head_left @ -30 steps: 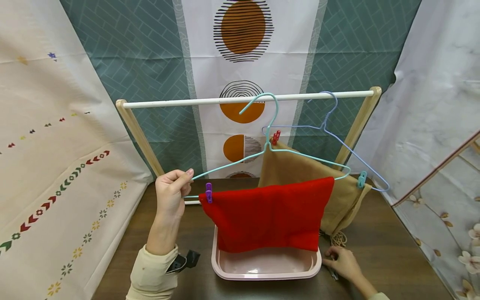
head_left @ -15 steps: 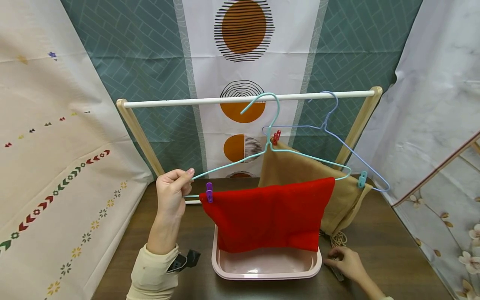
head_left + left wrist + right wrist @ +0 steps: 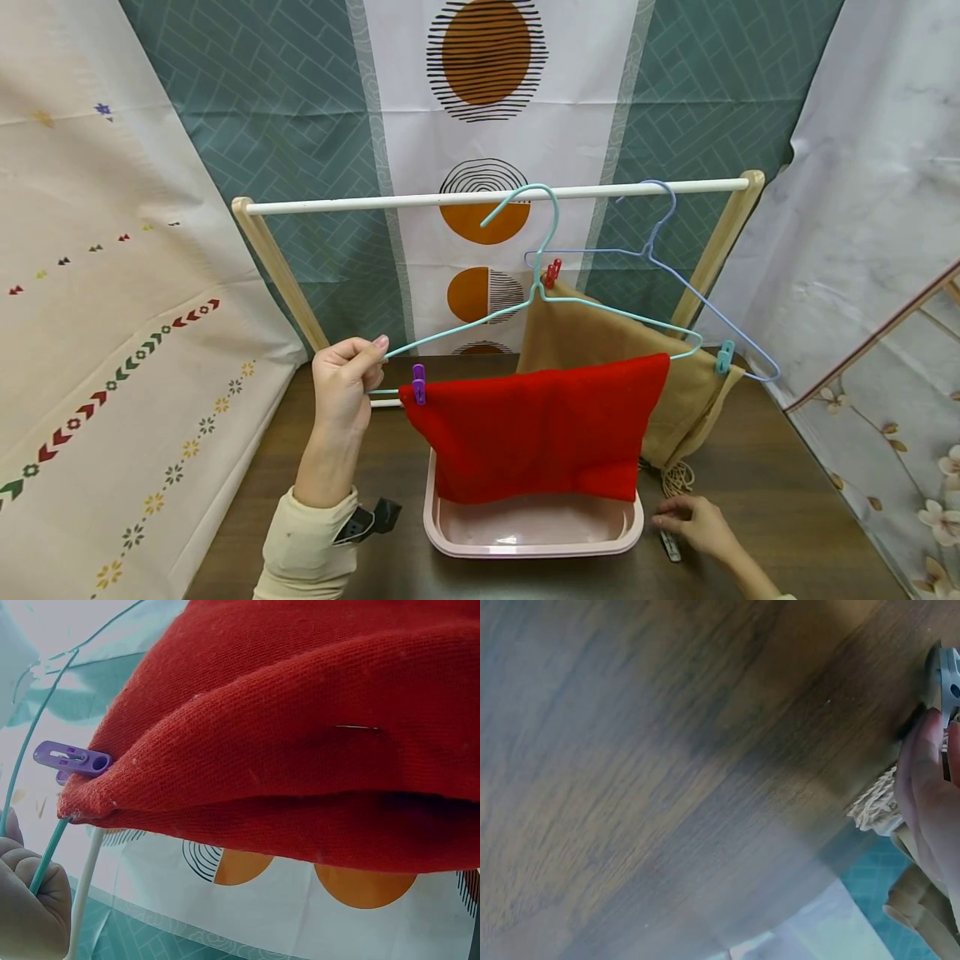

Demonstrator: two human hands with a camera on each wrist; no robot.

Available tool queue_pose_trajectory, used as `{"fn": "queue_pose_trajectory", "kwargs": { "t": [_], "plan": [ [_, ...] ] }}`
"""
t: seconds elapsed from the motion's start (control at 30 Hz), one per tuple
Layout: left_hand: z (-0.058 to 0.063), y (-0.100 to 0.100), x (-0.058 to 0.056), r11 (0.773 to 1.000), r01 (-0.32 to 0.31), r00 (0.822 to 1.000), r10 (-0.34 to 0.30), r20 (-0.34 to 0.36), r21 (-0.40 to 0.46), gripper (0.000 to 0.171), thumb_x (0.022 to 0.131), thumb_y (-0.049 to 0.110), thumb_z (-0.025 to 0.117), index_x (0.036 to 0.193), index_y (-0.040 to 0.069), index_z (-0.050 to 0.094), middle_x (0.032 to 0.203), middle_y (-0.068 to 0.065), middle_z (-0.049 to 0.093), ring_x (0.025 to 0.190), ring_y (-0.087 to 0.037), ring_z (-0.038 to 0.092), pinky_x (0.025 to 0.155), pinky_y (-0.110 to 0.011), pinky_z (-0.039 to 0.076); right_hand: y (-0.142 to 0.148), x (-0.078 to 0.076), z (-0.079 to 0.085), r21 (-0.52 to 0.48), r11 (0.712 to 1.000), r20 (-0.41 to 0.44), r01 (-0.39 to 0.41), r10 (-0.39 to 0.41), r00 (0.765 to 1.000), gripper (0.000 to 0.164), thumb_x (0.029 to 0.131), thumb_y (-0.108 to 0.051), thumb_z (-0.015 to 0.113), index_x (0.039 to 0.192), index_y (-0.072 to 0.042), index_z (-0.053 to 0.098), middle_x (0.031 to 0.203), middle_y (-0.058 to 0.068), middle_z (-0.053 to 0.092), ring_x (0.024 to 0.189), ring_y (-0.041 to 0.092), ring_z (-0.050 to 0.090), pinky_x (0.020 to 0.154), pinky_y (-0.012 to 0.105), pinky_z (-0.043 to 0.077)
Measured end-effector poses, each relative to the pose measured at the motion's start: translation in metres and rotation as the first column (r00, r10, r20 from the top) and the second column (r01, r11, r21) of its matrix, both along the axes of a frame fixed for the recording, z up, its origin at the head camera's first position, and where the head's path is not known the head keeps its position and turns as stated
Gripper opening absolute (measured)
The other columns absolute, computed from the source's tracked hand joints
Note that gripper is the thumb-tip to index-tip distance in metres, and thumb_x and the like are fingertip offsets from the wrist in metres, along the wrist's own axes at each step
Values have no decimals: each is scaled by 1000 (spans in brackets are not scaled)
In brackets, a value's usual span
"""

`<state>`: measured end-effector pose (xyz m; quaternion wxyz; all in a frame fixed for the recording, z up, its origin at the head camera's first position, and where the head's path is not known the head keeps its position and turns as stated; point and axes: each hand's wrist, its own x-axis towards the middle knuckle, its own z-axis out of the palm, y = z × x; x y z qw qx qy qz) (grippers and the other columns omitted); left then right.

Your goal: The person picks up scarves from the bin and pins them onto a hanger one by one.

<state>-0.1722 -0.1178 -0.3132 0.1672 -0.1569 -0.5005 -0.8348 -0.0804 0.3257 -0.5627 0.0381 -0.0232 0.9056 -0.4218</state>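
My left hand (image 3: 345, 387) grips the left end of a turquoise hanger (image 3: 457, 331), whose hook lies over the white rail in the head view. A folded red cloth (image 3: 540, 433) drapes over the hanger's bottom bar, and a purple clothespin (image 3: 418, 385) clips its left corner. Low on the table, right of the basin, my right hand (image 3: 701, 527) pinches a grey clothespin (image 3: 670, 547) between thumb and fingers. The same grey clothespin (image 3: 950, 679) shows at the right edge of the right wrist view, at the fingertips.
Behind the red cloth, a tan cloth (image 3: 592, 333) hangs from a blue hanger (image 3: 697, 296), held by a red clothespin (image 3: 552, 273) and a teal clothespin (image 3: 724, 357). A white-railed wooden rack (image 3: 375, 202) spans the back. A pink basin (image 3: 532, 550) stands below the red cloth.
The grey clothespin has turned in my right fingers, and the right hand has shifted slightly right. My left hand, the turquoise hanger and the red cloth stay nearly still.
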Motion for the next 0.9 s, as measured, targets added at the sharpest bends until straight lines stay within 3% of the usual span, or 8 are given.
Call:
{"fn": "queue_pose_trajectory", "kwargs": {
  "t": [0.2,0.43,0.57,0.73,0.9],
  "plan": [
    [0,1,0,1000,5,1000,-5,0,8,40,80,-19,48,49,3,58,41,-2,26,41,-15,9,40,-26,5,-1,0,4,-147,988,29,-43,47,998,27,79,-10,69,94,12,61,80,12,66,66,2,57,55,25,49],
    [0,1,0,999,35,999,-34,-28,18,38,79,-21,46,51,2,59,42,-3,23,41,-14,9,39,-26,4,-5,-5,22,-221,970,-42,-100,93,995,34,77,-4,70,96,20,57,83,21,64,70,4,60,59,22,49],
    [0,0,1,998,60,997,-60,-44,14,38,76,-23,45,54,3,62,42,-1,25,42,-14,9,40,-26,4,-5,-7,33,-259,957,-10,-132,134,991,37,77,-4,70,100,22,55,88,26,62,73,4,60,62,23,50],
    [-1,0,1,997,72,996,-71,-50,11,40,73,-26,45,55,5,64,41,2,39,42,-13,9,41,-26,4,-4,-7,54,-268,950,-13,-158,161,987,35,78,-6,70,102,16,58,91,14,64,75,7,59,62,25,51],
    [-1,-1,1,997,73,996,-72,-54,20,39,72,-26,45,56,4,64,42,0,46,42,-13,10,41,-25,6,-3,-6,84,-237,949,-166,-207,170,971,25,77,-3,69,100,7,63,90,3,65,75,9,61,61,27,52]
  ]
}}
